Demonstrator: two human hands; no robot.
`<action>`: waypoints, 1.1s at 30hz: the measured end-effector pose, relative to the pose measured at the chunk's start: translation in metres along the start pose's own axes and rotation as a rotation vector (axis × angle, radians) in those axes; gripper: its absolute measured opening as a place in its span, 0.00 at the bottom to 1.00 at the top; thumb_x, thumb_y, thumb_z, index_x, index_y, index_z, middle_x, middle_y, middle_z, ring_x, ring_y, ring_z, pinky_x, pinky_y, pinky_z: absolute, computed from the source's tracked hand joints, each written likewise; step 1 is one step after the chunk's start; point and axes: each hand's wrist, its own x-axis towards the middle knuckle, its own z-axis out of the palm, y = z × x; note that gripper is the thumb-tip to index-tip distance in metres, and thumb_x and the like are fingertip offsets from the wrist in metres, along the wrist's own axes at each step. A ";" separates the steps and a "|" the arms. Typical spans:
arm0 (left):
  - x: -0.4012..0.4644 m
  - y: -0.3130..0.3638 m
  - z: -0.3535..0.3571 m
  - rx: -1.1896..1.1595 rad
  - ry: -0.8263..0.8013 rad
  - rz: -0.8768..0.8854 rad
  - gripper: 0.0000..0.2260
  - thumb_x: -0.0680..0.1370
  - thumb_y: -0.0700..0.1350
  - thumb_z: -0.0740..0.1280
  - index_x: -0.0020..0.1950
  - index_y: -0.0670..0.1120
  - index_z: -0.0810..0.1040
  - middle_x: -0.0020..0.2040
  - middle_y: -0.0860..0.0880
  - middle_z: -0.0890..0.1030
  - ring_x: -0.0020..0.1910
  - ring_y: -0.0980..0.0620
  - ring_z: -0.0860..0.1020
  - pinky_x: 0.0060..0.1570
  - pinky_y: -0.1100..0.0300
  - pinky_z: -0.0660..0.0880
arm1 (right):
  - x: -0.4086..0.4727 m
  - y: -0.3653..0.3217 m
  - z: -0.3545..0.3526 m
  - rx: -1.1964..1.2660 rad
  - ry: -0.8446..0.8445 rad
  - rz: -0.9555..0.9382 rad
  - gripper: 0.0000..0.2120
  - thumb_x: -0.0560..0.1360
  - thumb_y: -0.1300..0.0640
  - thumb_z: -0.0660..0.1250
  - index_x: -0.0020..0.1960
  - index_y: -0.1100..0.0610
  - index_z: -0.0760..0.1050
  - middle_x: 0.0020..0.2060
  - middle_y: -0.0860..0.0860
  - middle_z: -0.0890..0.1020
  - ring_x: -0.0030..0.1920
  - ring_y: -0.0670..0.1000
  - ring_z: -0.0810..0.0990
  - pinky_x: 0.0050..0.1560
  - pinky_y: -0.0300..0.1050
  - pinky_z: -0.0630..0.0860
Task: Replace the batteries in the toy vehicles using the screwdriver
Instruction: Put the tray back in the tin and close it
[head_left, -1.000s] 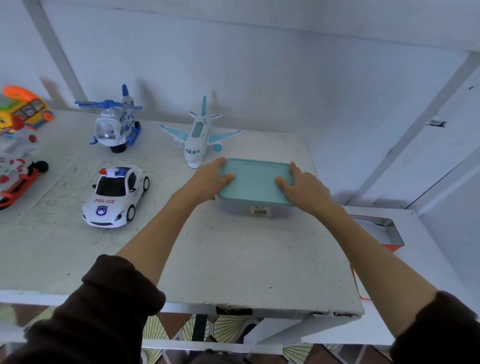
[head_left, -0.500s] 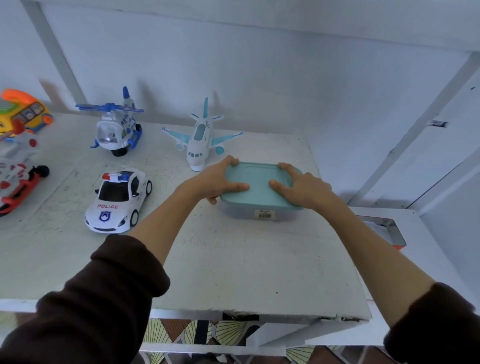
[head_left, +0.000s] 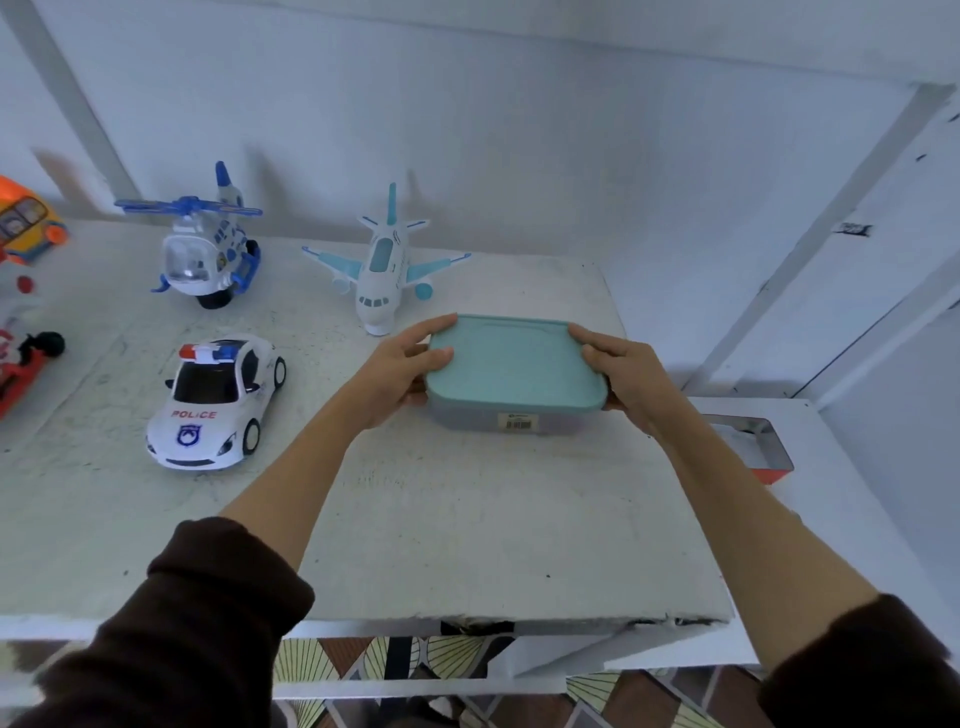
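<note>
A clear plastic box with a teal lid (head_left: 511, 364) stands on the white table (head_left: 441, 519), right of centre. My left hand (head_left: 402, 371) grips its left side, thumb on the lid. My right hand (head_left: 626, 376) grips its right side. A white police car (head_left: 215, 402) sits to the left. Behind it stands a blue and white helicopter (head_left: 208, 249). A white and teal airplane (head_left: 384, 265) is just behind the box. No screwdriver or batteries are in view.
An orange and yellow toy bus (head_left: 26, 221) and a red toy (head_left: 21, 364) lie at the left edge. A metal tray on an orange base (head_left: 753, 441) sits on a lower white surface to the right. A wall stands close behind the table.
Both hands shifted from lying flat on the lid to gripping the box's two sides. The box has come slightly nearer to me.
</note>
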 end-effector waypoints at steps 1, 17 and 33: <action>0.000 0.001 0.001 -0.006 0.003 0.000 0.19 0.80 0.40 0.63 0.70 0.51 0.70 0.44 0.48 0.77 0.30 0.56 0.72 0.24 0.66 0.66 | 0.001 0.001 0.001 -0.001 0.019 -0.010 0.13 0.78 0.59 0.61 0.60 0.49 0.76 0.51 0.50 0.76 0.45 0.51 0.72 0.43 0.49 0.72; -0.006 0.008 0.054 0.310 0.131 0.174 0.22 0.76 0.38 0.69 0.69 0.48 0.72 0.40 0.48 0.66 0.37 0.53 0.69 0.28 0.68 0.72 | -0.026 0.020 -0.048 -0.043 0.109 -0.097 0.14 0.77 0.64 0.62 0.61 0.54 0.75 0.35 0.52 0.70 0.36 0.49 0.72 0.33 0.43 0.75; 0.046 -0.015 0.398 0.220 -0.101 0.207 0.23 0.75 0.37 0.70 0.68 0.47 0.71 0.41 0.47 0.67 0.37 0.53 0.70 0.28 0.68 0.72 | -0.081 0.091 -0.381 -0.131 0.364 -0.121 0.12 0.77 0.64 0.61 0.56 0.53 0.76 0.35 0.53 0.68 0.34 0.49 0.69 0.27 0.36 0.71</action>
